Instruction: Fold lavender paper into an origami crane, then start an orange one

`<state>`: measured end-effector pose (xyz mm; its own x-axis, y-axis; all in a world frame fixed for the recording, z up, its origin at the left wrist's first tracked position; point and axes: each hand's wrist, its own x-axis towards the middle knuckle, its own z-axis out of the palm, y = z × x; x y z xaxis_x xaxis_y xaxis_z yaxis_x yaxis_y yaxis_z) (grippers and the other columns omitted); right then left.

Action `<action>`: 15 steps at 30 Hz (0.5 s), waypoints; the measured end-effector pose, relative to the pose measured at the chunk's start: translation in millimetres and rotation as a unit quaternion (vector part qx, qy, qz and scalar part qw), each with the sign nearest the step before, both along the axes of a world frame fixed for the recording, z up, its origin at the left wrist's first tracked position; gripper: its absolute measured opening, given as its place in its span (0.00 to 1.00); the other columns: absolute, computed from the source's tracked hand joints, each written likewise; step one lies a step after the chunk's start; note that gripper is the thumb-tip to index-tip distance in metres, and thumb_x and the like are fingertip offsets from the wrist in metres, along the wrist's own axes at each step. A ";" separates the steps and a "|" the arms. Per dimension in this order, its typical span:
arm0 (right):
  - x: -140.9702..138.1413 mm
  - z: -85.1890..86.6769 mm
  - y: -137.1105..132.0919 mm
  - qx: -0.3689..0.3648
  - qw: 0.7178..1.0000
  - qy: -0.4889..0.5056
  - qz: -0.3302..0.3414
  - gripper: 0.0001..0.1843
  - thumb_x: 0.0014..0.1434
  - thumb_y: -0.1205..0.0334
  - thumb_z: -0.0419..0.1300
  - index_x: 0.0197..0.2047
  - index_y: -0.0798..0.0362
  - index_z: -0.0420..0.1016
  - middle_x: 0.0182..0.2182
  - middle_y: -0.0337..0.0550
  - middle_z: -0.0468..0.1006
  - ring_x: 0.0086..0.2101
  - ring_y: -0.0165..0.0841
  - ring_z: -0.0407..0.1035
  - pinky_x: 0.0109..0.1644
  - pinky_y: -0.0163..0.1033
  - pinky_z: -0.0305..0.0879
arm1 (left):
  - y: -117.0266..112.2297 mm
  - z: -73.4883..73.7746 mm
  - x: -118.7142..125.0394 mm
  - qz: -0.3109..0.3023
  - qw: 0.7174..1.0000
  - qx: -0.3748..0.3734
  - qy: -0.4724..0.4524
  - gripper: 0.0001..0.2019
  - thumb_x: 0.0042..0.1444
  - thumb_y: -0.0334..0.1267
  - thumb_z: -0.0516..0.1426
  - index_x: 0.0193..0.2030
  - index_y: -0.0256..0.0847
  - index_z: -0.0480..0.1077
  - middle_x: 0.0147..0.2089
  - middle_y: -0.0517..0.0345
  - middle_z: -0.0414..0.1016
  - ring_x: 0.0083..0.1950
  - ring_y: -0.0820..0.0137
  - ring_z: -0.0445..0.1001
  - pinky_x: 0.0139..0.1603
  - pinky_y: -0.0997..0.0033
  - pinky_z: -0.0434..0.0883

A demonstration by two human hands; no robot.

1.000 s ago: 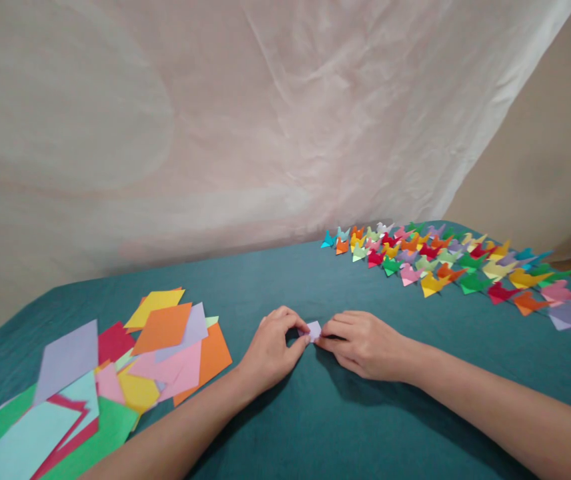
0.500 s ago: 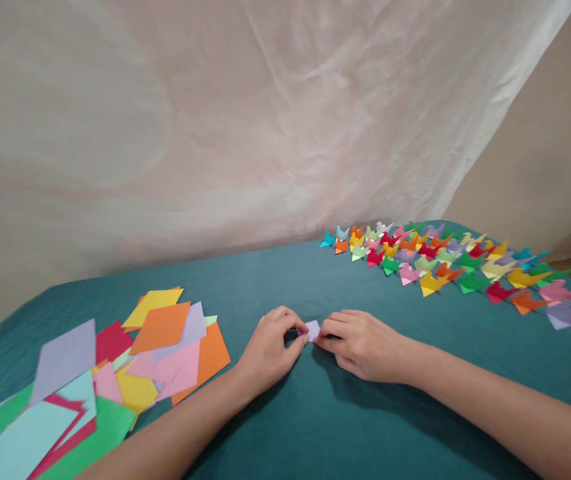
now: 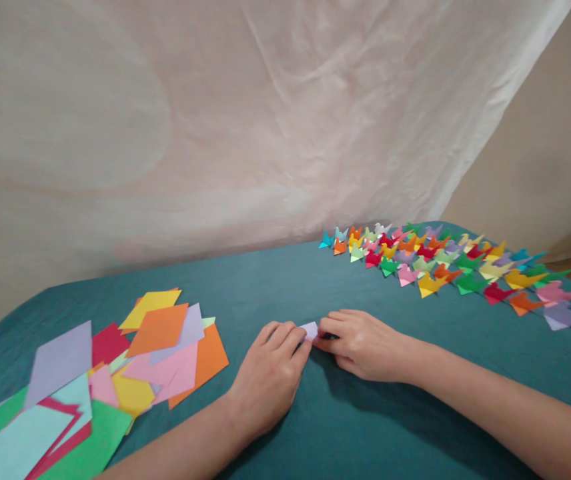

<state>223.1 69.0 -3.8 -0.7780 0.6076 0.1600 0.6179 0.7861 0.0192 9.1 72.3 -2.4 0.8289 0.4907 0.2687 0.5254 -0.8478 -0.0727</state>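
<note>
Between my hands, low over the middle of the green-blue cloth, is a small folded piece of lilac paper. My left hand is closed on its left side, with the back of the hand turned up and the thumb along the near edge. On the right side, my right hand pinches the paper's edge between thumb and fingers. Only the upper middle of the paper shows; my fingertips cover the rest, so its folds cannot be made out.
Loose coloured paper sheets lie overlapping at the left of the cloth-covered table. Rows of folded paper birds stand at the back right. A pale cloth hangs behind the table.
My left hand has rolled over, its back now facing up and its fingers covering more of the lilac paper. My right hand has stayed almost in place.
</note>
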 end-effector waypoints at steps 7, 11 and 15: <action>-1.1 0.5 1.7 0.003 1.000 0.003 0.003 0.14 0.59 0.67 0.52 0.47 0.55 0.73 0.34 0.45 0.71 0.35 0.35 0.61 0.37 0.40 0.57 | -1.1 -4.3 0.4 0.016 1.000 0.016 0.018 0.15 0.60 0.29 0.48 0.52 0.33 0.67 0.49 0.47 0.68 0.53 0.59 0.61 0.56 0.57 0.57; -1.6 1.5 1.4 0.003 1.000 -0.005 0.001 0.13 0.60 0.66 0.51 0.46 0.55 0.73 0.34 0.45 0.71 0.35 0.35 0.61 0.37 0.40 0.57 | -1.9 -4.6 -0.2 0.030 0.999 0.010 0.034 0.15 0.60 0.30 0.49 0.53 0.35 0.67 0.50 0.47 0.68 0.55 0.58 0.61 0.58 0.56 0.56; -2.2 2.8 1.0 -0.001 1.000 -0.011 0.000 0.14 0.61 0.66 0.51 0.47 0.55 0.72 0.34 0.45 0.71 0.35 0.35 0.61 0.37 0.40 0.57 | -1.8 -2.6 0.4 0.037 0.998 0.016 0.043 0.15 0.58 0.30 0.51 0.52 0.35 0.68 0.51 0.46 0.68 0.56 0.57 0.61 0.58 0.56 0.56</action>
